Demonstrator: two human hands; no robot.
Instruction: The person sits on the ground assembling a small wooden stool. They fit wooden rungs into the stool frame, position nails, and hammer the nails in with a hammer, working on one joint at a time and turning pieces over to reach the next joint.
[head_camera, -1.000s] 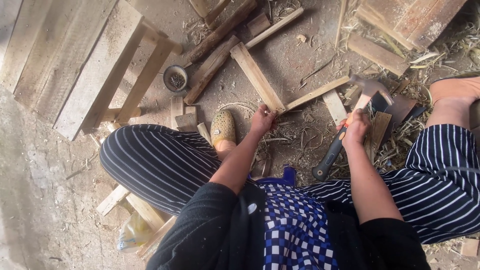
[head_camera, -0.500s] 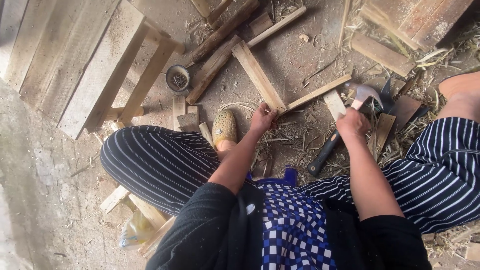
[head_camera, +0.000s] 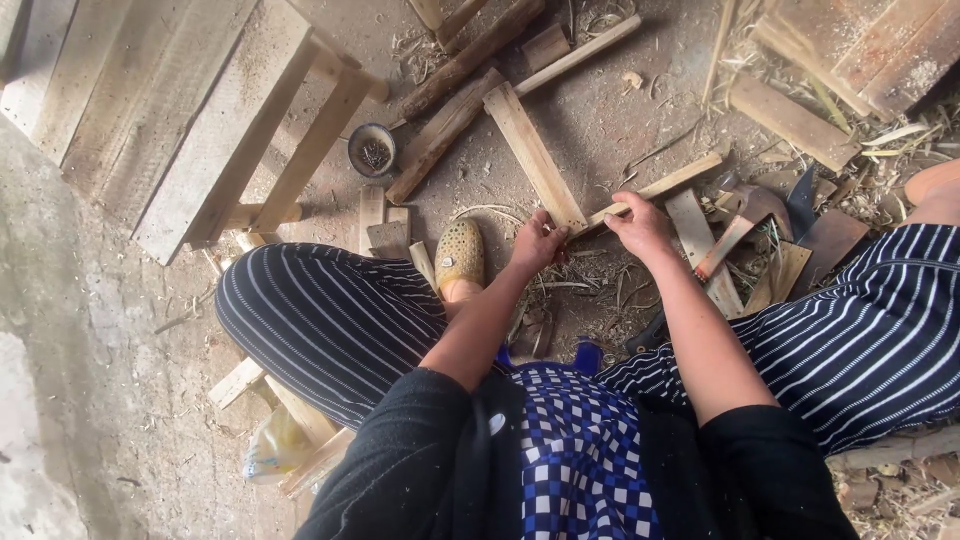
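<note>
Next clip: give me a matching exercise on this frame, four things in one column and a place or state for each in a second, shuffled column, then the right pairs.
Things:
1. left hand
2. right hand
3. small round tin
4. yellow clog

Places or states:
A. stands on the ground beside the leg of the wooden bench
B. on the foot, just left of the hands
C. at the near end of the flat board
D. on the thin slat that crosses that board's end

Pairs: 1-C, 2-D, 3-A, 4-B

Soft, even daylight over my work, brighter toward pale floor (head_camera: 60, 330) at left. Faint shadows under wooden pallet (head_camera: 200, 110). Sharp focus, no glare; edges bend slightly.
</note>
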